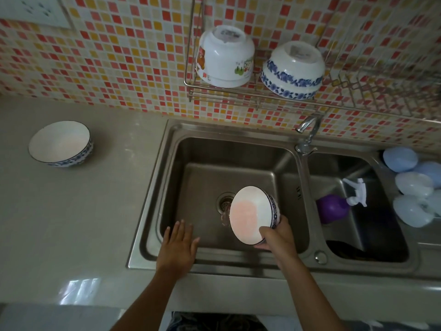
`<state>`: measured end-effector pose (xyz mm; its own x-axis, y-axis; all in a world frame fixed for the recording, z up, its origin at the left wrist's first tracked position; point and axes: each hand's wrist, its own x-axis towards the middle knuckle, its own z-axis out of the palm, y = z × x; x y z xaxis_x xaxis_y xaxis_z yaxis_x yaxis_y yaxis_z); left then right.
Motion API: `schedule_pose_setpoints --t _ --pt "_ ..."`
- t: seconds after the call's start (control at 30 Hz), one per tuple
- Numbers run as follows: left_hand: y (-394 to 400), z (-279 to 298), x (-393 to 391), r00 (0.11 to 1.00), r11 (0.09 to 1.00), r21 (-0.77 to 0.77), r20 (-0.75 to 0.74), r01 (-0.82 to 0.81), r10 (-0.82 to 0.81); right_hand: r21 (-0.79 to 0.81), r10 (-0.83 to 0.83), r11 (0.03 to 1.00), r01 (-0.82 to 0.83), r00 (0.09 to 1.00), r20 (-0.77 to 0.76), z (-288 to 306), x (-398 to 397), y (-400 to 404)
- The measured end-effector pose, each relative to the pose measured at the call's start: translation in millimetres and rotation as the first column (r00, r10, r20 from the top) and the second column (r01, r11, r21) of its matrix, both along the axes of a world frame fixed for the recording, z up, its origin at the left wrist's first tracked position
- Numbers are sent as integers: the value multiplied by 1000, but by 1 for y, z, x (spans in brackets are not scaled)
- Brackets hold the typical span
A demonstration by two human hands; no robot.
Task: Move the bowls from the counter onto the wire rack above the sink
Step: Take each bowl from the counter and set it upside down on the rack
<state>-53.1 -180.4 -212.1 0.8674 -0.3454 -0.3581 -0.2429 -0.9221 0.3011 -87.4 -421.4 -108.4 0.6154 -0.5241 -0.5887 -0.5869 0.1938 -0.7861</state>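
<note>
My right hand (276, 237) grips a white bowl with a blue patterned rim (248, 215), tilted on its side over the left sink basin. My left hand (177, 247) hovers flat and empty over the basin's front left edge, fingers spread. A second blue-rimmed bowl (60, 143) stands upright on the counter at the far left. On the wire rack (238, 95) above the sink, two bowls lie upside down: a white one with cartoon prints (225, 57) and a blue floral one (292, 71).
A double steel sink (152, 211) fills the middle, with a faucet (307, 132) between the basins. The right basin holds a purple spray bottle (334, 206). Several pale blue lids or bowls (412, 187) pile at the far right. The rack's right section (381, 91) holds nothing visible.
</note>
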Motion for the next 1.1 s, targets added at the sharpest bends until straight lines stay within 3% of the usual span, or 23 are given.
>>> schedule_pose_setpoints --t 0.17,0.33,0.57,0.73,0.8,0.87,0.93,1.03,1.1 --pt "0 -2 0 999 1000 -1 51 -4 4 -286 35 958 -26 999 25 -7 6 10" --pt "-1 -1 1 998 1000 11 56 -1 0 -548 167 831 -97 983 79 5 11 13" --pt "1 -3 -1 998 1000 -7 65 11 -10 -792 374 570 -219 928 12 15 10 11" --pt "1 -7 -1 994 1000 -20 109 -9 11 -945 453 292 -145 891 3 12 7 8" --pt "1 -7 -1 994 999 -33 106 -8 12 -965 470 233 -117 883 7 11 3 8" --pt "2 -7 -2 994 999 -50 109 -14 19 -962 447 256 -100 894 26 9 1 10" --pt "2 -8 -2 995 999 -50 102 -14 19 -924 385 370 -100 921 54 5 2 13" --pt "1 -8 -1 997 999 -50 81 -8 12 -757 220 653 -24 963 159 -1 6 20" --pt "2 -9 0 997 999 -42 71 12 -9 -523 -15 842 128 977 215 -3 12 23"
